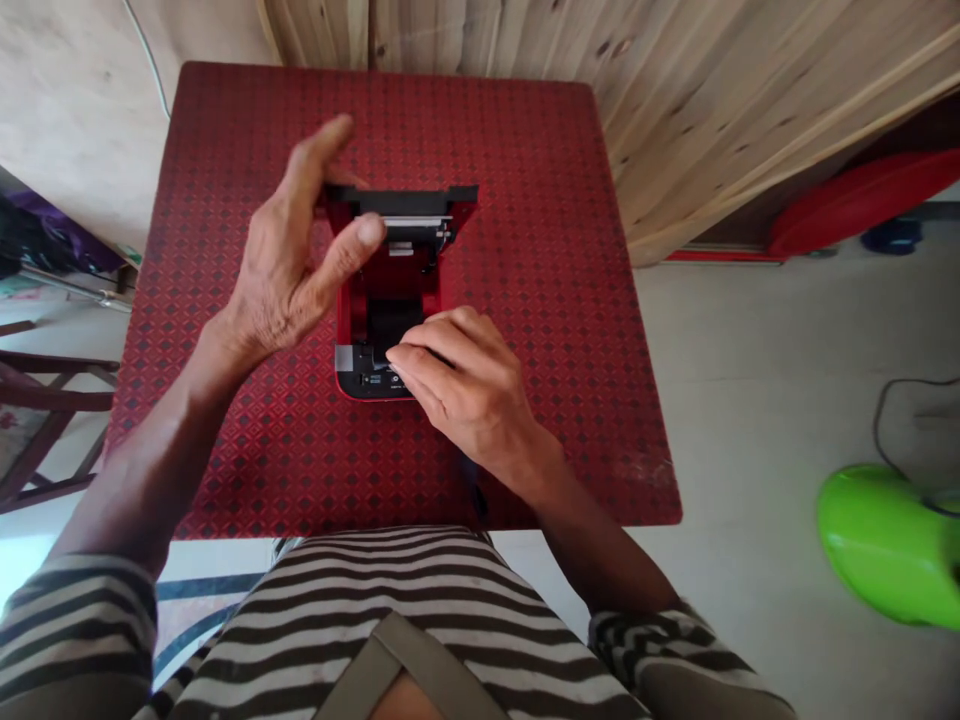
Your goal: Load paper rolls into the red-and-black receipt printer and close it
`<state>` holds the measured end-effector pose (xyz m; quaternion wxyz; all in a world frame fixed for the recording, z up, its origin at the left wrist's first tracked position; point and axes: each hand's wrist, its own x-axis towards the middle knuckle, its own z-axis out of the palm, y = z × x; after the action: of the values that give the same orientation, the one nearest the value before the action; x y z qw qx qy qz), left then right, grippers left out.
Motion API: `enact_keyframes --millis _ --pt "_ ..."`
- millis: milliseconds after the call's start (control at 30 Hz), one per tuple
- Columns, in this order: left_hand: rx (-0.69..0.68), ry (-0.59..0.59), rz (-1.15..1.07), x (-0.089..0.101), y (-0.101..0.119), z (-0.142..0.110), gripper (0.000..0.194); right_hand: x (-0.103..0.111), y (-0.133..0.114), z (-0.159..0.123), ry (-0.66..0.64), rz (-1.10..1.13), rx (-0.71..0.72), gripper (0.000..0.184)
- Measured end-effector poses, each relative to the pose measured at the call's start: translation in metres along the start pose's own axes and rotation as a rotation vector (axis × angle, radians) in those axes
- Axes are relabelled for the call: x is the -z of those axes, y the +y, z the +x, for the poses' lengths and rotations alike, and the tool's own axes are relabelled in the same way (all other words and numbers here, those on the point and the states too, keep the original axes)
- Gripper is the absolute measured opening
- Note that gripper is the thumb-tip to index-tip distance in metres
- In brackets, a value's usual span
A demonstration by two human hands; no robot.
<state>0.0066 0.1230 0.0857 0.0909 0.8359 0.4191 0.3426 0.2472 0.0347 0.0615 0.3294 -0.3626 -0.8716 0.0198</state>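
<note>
A small red and black label printer (394, 270) stands on the red patterned table, its lid (405, 203) raised and its inner compartment showing. My left hand (289, 240) is at the left of the raised lid, fingers spread, the thumb reaching across the lid's inner side. Part of its fingers is hidden behind the lid. At the front panel (371, 385) of the printer, my right hand (469, 380) has thumb and fingertips pinched together. What lies in that pinch, if anything, is too small to make out. A pale translucent patch (343, 358) shows on the panel's left corner.
The table (562, 300) has a red diamond-patterned cover. A dark cord (474, 485) runs below my right hand to the front edge. Wooden boards (675, 90) rise behind. A wooden chair (56, 400) stands at left, and a bright green object (877, 545) at right.
</note>
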Motion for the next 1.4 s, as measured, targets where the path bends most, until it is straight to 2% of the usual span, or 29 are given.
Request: enact_keyframes --millis 67,133,233,500,667,833,933,1033,1100,1200,1267,1333,1400 --pt "-0.056 0.009 -0.03 -0.003 0.011 -0.011 0.067 -0.003 -0.003 -0.001 -0.001 0.005 0.0 0.023" --pt "-0.074 0.012 -0.034 -0.003 0.024 -0.025 0.057 -0.006 -0.005 -0.002 0.007 -0.004 0.013 0.021" --pt "-0.074 -0.015 -0.067 -0.002 0.035 -0.046 0.052 -0.009 -0.007 -0.004 0.022 -0.032 0.034 0.021" --pt "-0.12 -0.087 -0.055 -0.018 0.024 -0.083 0.065 -0.011 -0.008 -0.012 0.073 -0.061 0.03 0.017" --pt "-0.098 -0.099 -0.02 -0.024 0.019 -0.088 0.072 -0.01 -0.007 -0.011 0.023 -0.022 -0.005 0.018" --pt "-0.235 -0.022 0.023 -0.024 0.02 -0.085 0.075 -0.01 -0.007 -0.012 0.078 -0.045 0.028 0.016" --pt "-0.293 -0.011 0.091 -0.024 0.02 -0.084 0.08 -0.012 -0.007 -0.012 0.047 -0.021 0.0 0.019" --pt "-0.284 -0.023 0.116 -0.025 0.02 -0.085 0.082 -0.01 -0.006 -0.011 0.028 0.014 -0.02 0.018" --pt "-0.246 -0.042 0.103 -0.026 0.022 -0.087 0.082 -0.005 -0.004 -0.009 0.078 0.039 -0.031 0.015" --pt "-0.186 -0.031 0.056 -0.027 0.029 -0.096 0.081 0.004 0.009 -0.011 0.211 0.09 -0.134 0.015" --pt "-0.121 0.04 0.047 -0.027 0.035 -0.105 0.083 0.004 0.025 -0.016 0.261 0.137 -0.305 0.017" --pt "-0.046 0.123 0.064 -0.029 0.04 -0.114 0.081 -0.003 0.044 -0.025 0.222 0.24 -0.491 0.022" --pt "-0.028 0.177 0.095 -0.033 0.041 -0.122 0.073 -0.017 0.061 -0.034 0.1 0.418 -0.608 0.024"
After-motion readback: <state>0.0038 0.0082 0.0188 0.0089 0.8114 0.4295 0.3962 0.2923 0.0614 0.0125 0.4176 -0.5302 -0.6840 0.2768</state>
